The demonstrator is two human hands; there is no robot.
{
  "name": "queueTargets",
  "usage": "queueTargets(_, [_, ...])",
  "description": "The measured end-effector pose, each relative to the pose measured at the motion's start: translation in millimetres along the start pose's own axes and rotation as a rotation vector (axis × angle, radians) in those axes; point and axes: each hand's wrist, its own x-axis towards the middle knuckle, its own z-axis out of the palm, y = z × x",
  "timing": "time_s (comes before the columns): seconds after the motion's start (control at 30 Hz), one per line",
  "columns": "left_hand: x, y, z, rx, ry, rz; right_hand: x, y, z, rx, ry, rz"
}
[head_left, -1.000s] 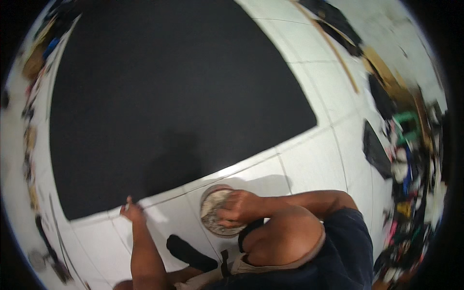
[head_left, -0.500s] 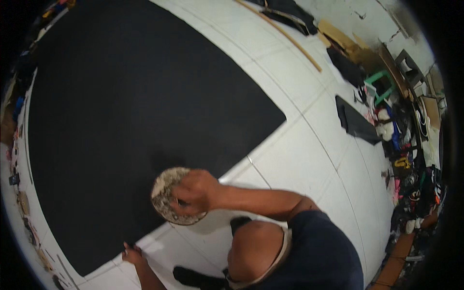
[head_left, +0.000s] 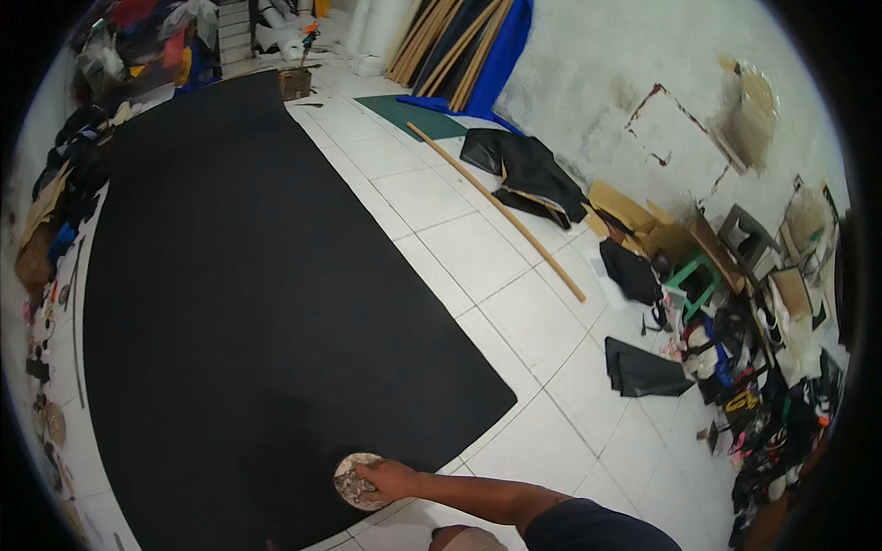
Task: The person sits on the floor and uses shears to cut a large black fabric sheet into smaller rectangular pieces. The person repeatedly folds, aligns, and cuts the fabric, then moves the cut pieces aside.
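I see the right arm (head_left: 491, 498) reaching in from the lower right, its forearm slanting gently and its wrist fairly straight. The right hand (head_left: 388, 481) has its back turned up toward me, fingers curled in a hold, while what looks like the left hand (head_left: 271, 545) shows only a tip, its pose unreadable.

Round block (head_left: 347, 480), earlier over tiles (head_left: 542, 321), now overlaps black sheet (head_left: 248, 294); leaning poles (head_left: 480, 55) have appeared.
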Motion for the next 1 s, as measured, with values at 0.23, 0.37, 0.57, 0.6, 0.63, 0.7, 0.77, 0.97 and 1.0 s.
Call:
queueTargets(0.23, [-101,311,-106,-0.286,-0.611,-0.091,-67,-80,-55,0.048,-0.298,0.252])
queueTargets(0.37, [-197,350,-203,-0.224,-0.666,0.022,-148,-173,-105,0.189,-0.547,0.267])
queueTargets(0.57, [-316,222,-343,0.192,-0.497,-0.11,-231,-220,-177,-0.149,-0.672,-0.183])
queueTargets(0.6, [-341,212,-350,0.132,-0.454,-0.298,-246,-201,-183,-0.015,-0.613,0.01])
queueTargets(0.63, [-366,211,-369,0.168,-0.255,-0.382,-243,-193,-195,-0.084,-0.652,-0.005])
queueTargets(0.7, [-370,256,-421,0.015,-0.002,-0.606,-242,-119,-220,0.102,-0.7,0.068])
queueTargets(0.77, [-422,271,-459,-0.103,0.464,-0.611,-213,-91,-230,0.204,-0.799,0.084])
queueTargets(0.97, [-614,323,-347,-0.331,0.62,-1.045,-138,-199,-248,-0.044,-0.854,-0.144])
queueTargets(1.0, [-661,322,-297,-0.268,0.44,-1.085,-139,-214,-246,-0.041,-0.876,-0.172])
